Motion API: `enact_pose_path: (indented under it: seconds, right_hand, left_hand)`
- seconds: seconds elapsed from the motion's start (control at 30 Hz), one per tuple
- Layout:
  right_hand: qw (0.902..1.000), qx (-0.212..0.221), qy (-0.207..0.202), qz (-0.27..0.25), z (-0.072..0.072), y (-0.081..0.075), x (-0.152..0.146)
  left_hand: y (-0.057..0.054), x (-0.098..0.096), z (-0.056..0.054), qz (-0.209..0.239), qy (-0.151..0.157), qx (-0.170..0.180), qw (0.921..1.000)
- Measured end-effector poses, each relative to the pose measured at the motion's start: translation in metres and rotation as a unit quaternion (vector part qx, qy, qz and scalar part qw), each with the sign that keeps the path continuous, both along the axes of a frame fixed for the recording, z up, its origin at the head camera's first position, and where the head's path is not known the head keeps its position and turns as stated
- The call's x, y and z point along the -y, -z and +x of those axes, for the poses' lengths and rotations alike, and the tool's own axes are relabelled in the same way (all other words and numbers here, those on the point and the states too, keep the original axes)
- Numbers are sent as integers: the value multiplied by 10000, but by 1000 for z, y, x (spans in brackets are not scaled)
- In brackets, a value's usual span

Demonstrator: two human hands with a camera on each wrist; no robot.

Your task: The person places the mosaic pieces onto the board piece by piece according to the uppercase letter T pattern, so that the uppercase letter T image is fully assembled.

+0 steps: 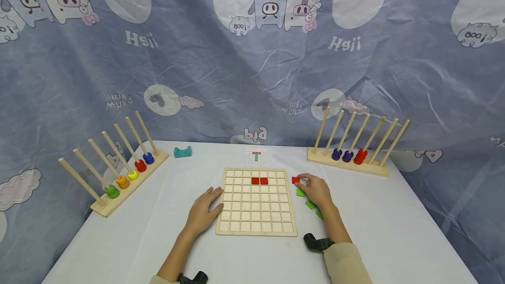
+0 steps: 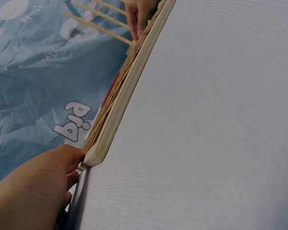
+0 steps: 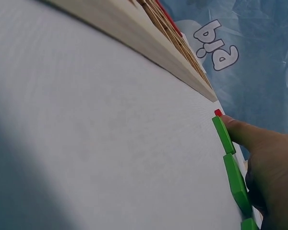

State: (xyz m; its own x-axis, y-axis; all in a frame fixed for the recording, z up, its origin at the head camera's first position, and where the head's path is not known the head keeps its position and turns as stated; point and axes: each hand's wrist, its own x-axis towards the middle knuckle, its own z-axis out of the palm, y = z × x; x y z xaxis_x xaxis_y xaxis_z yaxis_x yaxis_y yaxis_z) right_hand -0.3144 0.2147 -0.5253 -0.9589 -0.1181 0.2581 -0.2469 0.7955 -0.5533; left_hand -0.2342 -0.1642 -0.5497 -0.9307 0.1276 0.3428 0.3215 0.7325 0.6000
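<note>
A wooden grid board (image 1: 255, 234) lies flat, with two red square tiles (image 1: 259, 181) side by side in its second row from the far edge. My left hand (image 1: 203, 211) rests at the board's left edge, fingers spread and fingertips against the rim; the left wrist view shows that hand (image 2: 43, 182) at a corner of the board. Right of the board, my right hand (image 1: 317, 191) pinches a red square tile (image 1: 296, 180) between thumb and finger. Several green tiles (image 1: 310, 204) lie below and beside that hand, and the right wrist view shows green tiles (image 3: 236, 184) in a row under it.
Behind the board lies a pattern card (image 1: 256, 157) with a red and green T. Peg racks with coloured rings stand at left (image 1: 132, 183) and right (image 1: 347, 163). A teal block (image 1: 183, 152) sits at the back left. A printed cloth (image 1: 252, 78) hangs behind the white table.
</note>
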Motion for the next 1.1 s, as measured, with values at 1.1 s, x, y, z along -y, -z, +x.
enact_pose_path:
  seconds: [1.1]
  right_hand:
    - [9983, -437, -128, -360, 6, 2, 70]
  left_hand:
    - [0, 0, 1, -10, -31, -40, 10000]
